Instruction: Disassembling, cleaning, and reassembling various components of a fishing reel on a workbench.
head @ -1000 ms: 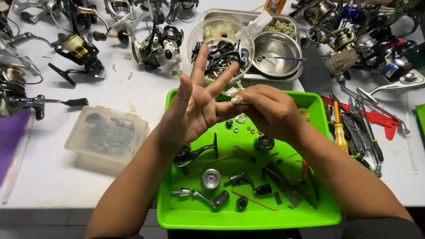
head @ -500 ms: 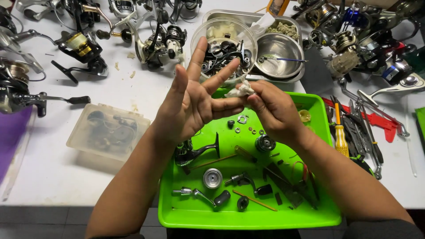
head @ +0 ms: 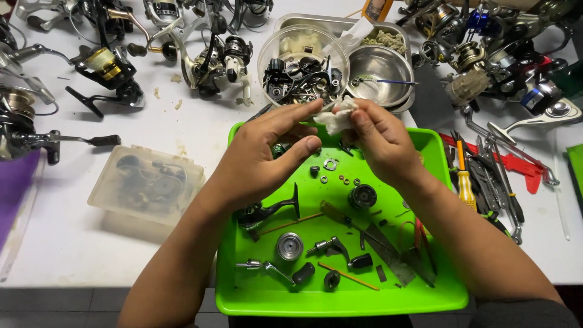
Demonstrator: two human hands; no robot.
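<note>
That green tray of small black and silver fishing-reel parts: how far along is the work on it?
Looks done: a reel lies in pieces across the bright green plastic tray, including a round silver spool and a black crank handle. In hand: the right hand pinches a crumpled white wipe against the left hand fingertips. Left: the parts still lie loose and unassembled.

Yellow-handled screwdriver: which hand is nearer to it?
Right. The right hand is just left of the yellow-handled screwdriver, holding a white wad. The left hand lies farther left, across the green tray.
</note>
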